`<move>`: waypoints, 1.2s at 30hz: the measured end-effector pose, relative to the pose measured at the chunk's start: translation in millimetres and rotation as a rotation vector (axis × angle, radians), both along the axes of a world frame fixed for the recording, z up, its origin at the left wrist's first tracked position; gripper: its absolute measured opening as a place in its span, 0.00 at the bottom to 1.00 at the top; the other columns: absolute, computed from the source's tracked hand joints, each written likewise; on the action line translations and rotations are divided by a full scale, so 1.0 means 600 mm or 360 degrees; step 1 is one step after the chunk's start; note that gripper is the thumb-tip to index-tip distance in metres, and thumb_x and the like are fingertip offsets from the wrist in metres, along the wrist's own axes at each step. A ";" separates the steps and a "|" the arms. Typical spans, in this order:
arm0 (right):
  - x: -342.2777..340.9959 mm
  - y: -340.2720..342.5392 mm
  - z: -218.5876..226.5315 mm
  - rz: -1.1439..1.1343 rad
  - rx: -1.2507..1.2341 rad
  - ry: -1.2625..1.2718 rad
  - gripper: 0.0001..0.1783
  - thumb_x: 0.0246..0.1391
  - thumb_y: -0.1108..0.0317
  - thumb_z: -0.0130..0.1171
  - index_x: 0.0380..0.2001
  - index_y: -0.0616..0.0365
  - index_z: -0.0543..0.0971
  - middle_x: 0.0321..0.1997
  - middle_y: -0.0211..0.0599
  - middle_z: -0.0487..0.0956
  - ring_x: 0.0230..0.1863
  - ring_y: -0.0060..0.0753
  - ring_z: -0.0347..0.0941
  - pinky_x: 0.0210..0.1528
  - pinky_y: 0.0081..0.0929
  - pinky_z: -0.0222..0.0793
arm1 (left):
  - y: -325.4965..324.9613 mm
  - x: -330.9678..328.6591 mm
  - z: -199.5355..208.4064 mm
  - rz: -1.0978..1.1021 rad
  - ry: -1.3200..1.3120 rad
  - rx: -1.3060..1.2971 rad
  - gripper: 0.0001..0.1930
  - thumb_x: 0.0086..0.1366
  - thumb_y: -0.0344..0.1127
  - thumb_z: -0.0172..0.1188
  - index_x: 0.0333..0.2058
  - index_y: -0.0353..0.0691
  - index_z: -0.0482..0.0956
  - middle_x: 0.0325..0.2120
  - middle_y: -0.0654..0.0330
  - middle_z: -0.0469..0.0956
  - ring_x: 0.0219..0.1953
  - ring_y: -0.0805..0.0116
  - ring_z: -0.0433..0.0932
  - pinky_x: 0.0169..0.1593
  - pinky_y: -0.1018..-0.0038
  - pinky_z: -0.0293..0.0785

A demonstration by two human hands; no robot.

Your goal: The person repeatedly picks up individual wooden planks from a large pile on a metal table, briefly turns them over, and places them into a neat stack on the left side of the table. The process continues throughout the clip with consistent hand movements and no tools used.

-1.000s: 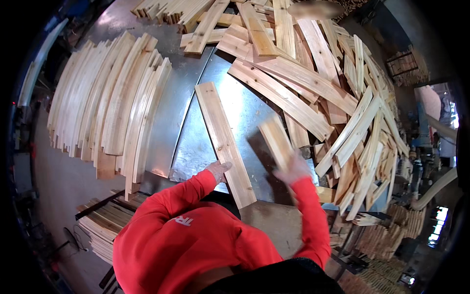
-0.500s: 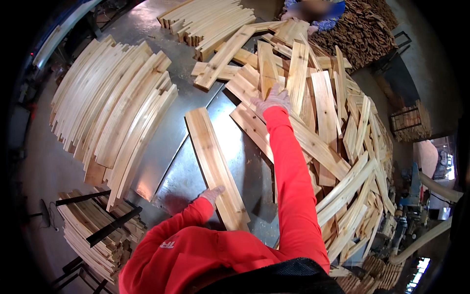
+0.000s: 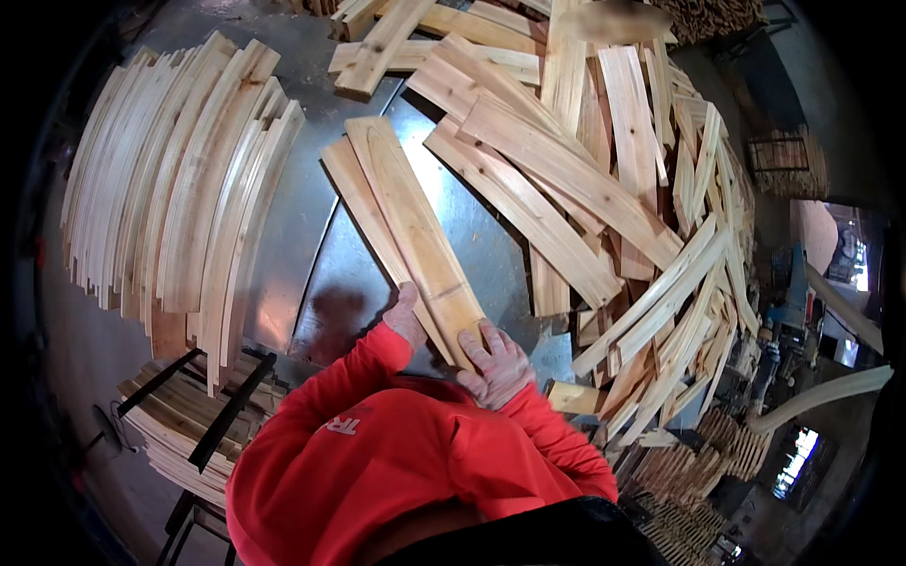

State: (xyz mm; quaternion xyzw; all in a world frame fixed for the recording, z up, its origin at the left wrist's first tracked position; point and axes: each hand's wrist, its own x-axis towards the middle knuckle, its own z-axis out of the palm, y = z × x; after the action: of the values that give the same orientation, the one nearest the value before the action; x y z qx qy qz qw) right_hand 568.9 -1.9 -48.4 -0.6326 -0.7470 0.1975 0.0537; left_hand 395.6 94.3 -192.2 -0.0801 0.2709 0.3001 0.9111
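Observation:
Two pale wooden boards lie one partly over the other at a slant in front of me. The lower board (image 3: 351, 184) shows along the left side. Its left edge, near the close end, is gripped by my left hand (image 3: 406, 321), thumb on top and the other fingers mostly hidden. On top lies the second board (image 3: 415, 222), slightly fanned to the right. My right hand (image 3: 495, 366) holds that board's near right corner, fingertips on its face. Beneath is a shiny metal tabletop (image 3: 316, 250).
A heap of loose boards (image 3: 576, 184) covers the right side. At the left stands a row of boards (image 3: 179, 179) on edge. Below it, more boards rest by a black metal frame (image 3: 231, 410). A person's blurred part (image 3: 618, 21) shows at the far edge.
My right hand has come back from the heap toward my body with a board, which now overlaps the one in my left hand. The view has shifted.

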 end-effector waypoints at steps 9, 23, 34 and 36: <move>0.288 0.364 0.079 -0.0674 -0.0284 -0.1334 0.59 0.40 0.42 0.68 0.69 0.49 0.48 0.63 0.53 0.64 0.64 0.51 0.61 0.63 0.46 0.58 | 0.002 -0.009 -0.044 -0.0426 0.1210 0.0260 0.29 0.58 0.45 0.65 0.53 0.33 0.71 0.46 0.51 0.77 0.47 0.61 0.74 0.52 0.66 0.69; 0.046 0.277 -0.042 -0.0637 -0.1139 0.3534 0.53 0.36 0.35 0.68 0.57 0.65 0.66 0.49 0.54 0.73 0.44 0.51 0.74 0.56 0.59 0.66 | -0.006 -0.041 0.043 -0.0473 0.1660 0.0669 0.20 0.61 0.40 0.63 0.48 0.34 0.76 0.38 0.58 0.80 0.40 0.69 0.77 0.45 0.72 0.74; -0.109 0.179 -0.039 -0.0519 -0.0867 -0.0316 0.53 0.50 0.31 0.52 0.68 0.55 0.53 0.61 0.63 0.67 0.61 0.52 0.67 0.60 0.42 0.65 | -0.067 -0.053 -0.048 0.0213 0.1169 0.0242 0.32 0.60 0.51 0.62 0.56 0.35 0.68 0.49 0.56 0.74 0.49 0.63 0.73 0.52 0.66 0.69; -0.097 0.130 -0.070 -0.0399 -0.0748 -0.0036 0.52 0.50 0.30 0.51 0.68 0.56 0.54 0.64 0.62 0.62 0.64 0.52 0.64 0.62 0.41 0.62 | -0.043 -0.054 -0.027 -0.0067 0.1023 0.0254 0.28 0.62 0.45 0.61 0.57 0.36 0.68 0.48 0.56 0.75 0.48 0.64 0.74 0.52 0.66 0.70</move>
State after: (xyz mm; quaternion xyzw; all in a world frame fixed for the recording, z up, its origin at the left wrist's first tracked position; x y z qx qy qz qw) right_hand 510.9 76.2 -90.3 -0.7175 -0.5969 0.3502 -0.0790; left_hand 363.0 68.4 -208.2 0.0958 0.5219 0.3115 0.7883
